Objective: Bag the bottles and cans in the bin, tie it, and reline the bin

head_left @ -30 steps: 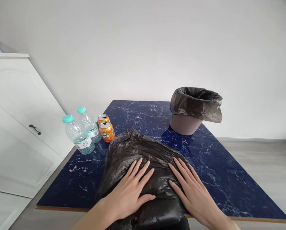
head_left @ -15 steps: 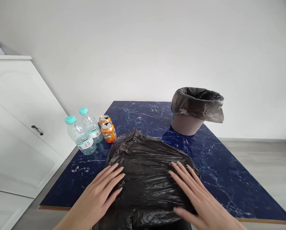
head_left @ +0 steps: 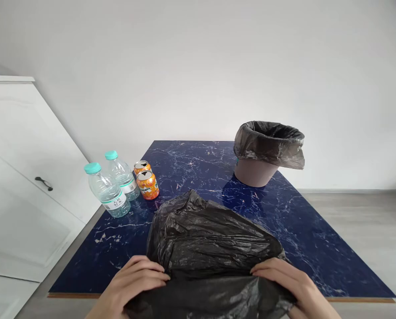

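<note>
A black plastic bag (head_left: 214, 239) spreads over the front of the table, wrinkled and draped over something I cannot make out. My left hand (head_left: 134, 281) grips its left side, fingers curled over the plastic. On the right side my right hand (head_left: 286, 279) does the same, its thumb hidden beneath. Beyond the bag, to the left, are two orange drink cans (head_left: 147, 184) with opened tops. Beside them stand two clear plastic bottles (head_left: 110, 195) with turquoise caps.
A dusty-pink bin (head_left: 254, 172) lined with a dark bag (head_left: 271, 148) stands at the table's back right. The table (head_left: 191, 164) has a blue marbled top. A white cabinet (head_left: 35, 168) is at the left, against a pale wall (head_left: 198, 71).
Both hands have gone from lying flat on the bag to curling around its sides, nearer to me. The bag's near part is now folded up between them.
</note>
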Available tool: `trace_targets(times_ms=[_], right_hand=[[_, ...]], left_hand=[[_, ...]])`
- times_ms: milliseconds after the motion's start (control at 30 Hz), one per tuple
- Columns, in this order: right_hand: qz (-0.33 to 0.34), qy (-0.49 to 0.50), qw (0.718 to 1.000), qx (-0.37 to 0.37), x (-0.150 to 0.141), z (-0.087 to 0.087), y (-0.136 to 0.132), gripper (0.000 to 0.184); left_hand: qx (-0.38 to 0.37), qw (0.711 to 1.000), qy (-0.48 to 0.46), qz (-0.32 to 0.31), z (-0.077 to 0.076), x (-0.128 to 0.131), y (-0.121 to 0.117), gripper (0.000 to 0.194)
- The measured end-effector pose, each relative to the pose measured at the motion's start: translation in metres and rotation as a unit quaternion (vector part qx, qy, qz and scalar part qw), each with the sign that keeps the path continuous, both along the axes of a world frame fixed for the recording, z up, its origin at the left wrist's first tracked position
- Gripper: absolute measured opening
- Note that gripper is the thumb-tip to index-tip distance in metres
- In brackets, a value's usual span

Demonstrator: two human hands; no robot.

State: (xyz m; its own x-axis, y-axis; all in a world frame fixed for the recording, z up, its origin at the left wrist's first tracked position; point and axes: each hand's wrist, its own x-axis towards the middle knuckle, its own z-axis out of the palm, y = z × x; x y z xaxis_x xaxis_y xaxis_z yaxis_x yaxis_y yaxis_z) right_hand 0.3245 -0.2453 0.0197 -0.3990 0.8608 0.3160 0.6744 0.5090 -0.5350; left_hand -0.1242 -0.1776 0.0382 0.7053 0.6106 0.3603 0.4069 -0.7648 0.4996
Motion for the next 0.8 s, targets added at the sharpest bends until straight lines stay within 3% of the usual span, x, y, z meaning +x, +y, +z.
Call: trace_targets(times_ms=[100, 200, 300, 400, 500, 567, 633, 700, 800], right_hand=[[-0.103, 0.077, 0.983, -0.131, 0.006, 0.005, 0.005, 0.032], [-0.198, 0.131, 0.958, -0.162, 0.009, -0.001, 0.018, 0.039], [-0.248, 0.159, 0.941, -0.167, 0.011, -0.015, 0.033, 0.048], [-0.287, 0.148, 0.931, -0.173, 0.010, -0.022, 0.037, 0.053], [-0.348, 0.083, 0.930, -0.081, -0.004, -0.008, 0.024, 0.058], [-0.361, 0.024, 0.932, 0.024, -0.021, 0.011, 0.012, 0.059], [-0.306, -0.017, 0.945, 0.114, -0.040, 0.028, 0.004, 0.061], [-0.241, -0.064, 0.954, 0.166, -0.056, 0.035, 0.006, 0.067], [-0.197, -0.145, 0.955, 0.169, -0.067, 0.018, 0.025, 0.075]], left_hand=[[-0.115, 0.988, -0.076, 0.070, 0.020, 0.021, 0.014, 0.020], [-0.166, 0.962, -0.084, 0.202, 0.041, 0.051, 0.039, 0.017], [-0.126, 0.946, -0.034, 0.298, 0.055, 0.078, 0.074, 0.032], [0.034, 0.933, 0.060, 0.354, 0.061, 0.098, 0.096, 0.053], [0.216, 0.928, 0.030, 0.301, 0.064, 0.113, 0.086, 0.050], [0.256, 0.943, 0.012, 0.211, 0.064, 0.123, 0.069, 0.045], [0.240, 0.963, 0.043, 0.114, 0.060, 0.133, 0.055, 0.042], [0.206, 0.972, 0.099, 0.051, 0.053, 0.142, 0.053, 0.042], [0.153, 0.974, 0.163, 0.024, 0.035, 0.149, 0.070, 0.051]])
